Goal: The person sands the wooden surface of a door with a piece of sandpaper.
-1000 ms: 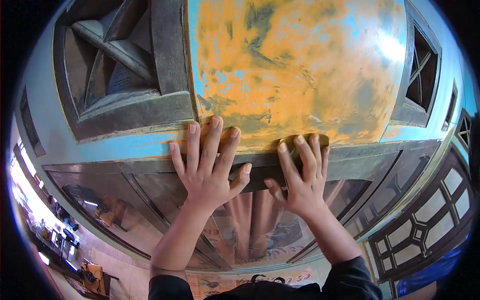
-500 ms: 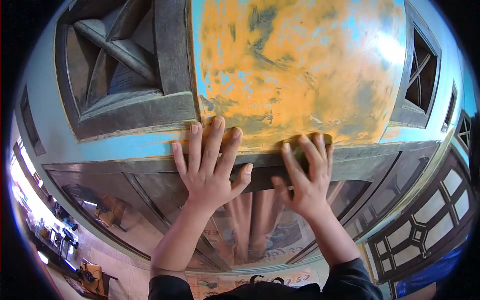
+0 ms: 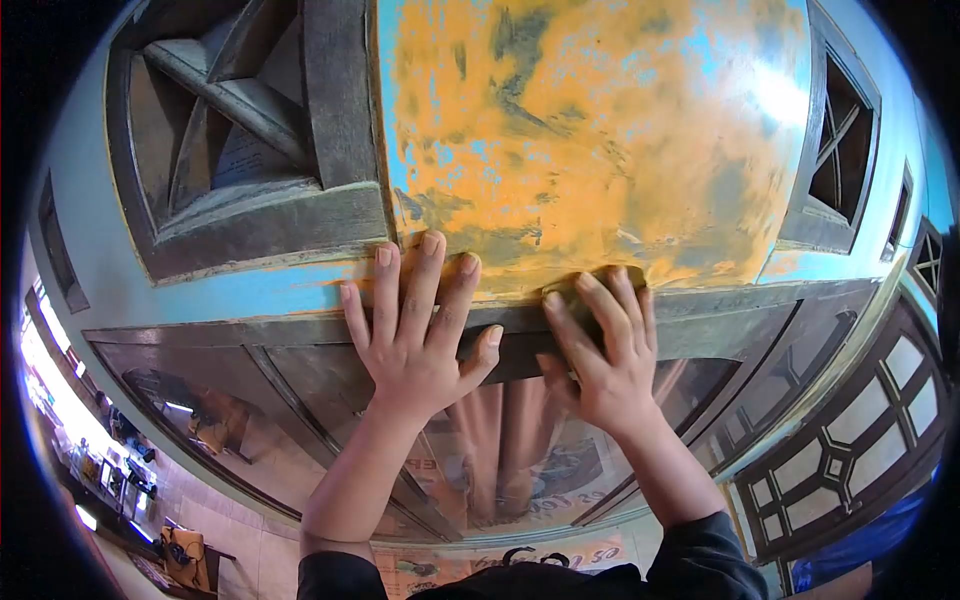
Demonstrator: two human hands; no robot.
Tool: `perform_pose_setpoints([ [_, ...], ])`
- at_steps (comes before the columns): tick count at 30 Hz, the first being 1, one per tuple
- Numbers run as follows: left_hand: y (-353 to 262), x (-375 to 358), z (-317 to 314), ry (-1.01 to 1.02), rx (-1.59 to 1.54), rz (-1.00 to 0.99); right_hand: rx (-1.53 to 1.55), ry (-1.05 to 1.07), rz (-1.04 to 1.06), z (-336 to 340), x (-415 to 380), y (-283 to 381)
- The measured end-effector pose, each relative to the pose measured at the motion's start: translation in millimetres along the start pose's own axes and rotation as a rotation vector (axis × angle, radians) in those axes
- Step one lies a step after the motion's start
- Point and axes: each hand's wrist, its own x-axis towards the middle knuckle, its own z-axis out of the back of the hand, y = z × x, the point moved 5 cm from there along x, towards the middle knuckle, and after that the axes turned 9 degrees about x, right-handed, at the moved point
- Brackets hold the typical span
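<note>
Sleeves: dark cloth at both forearms (image 3: pixel 690 545).
Left hand (image 3: pixel 415 335): fingers spread wide, palm flat across the grey wooden rail (image 3: pixel 740 320) and the wall's lower edge.
Right hand (image 3: pixel 600 350): fingers curled over a small olive sanding pad (image 3: pixel 568 290), pressed at the wall's bottom edge.
Wall (image 3: pixel 600 130): blue paint, rubbed patchy orange, rough.
Left: weathered grey lattice vent (image 3: pixel 240 140).
Below: glass door panes (image 3: pixel 320 390).

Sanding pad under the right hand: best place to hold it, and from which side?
Probably flat from above: the sanding pad is thin and lies pressed against the painted wall just above the wooden frame. The right hand covers most of it, fingers spread across its back. Only its left edge shows.
</note>
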Motion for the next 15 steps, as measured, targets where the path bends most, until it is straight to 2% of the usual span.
perform_pose_setpoints([
  [15,-0.3,0.2,0.4,0.002,-0.001,0.006,0.020,-0.048,-0.029,-2.0,10.5,3.5],
])
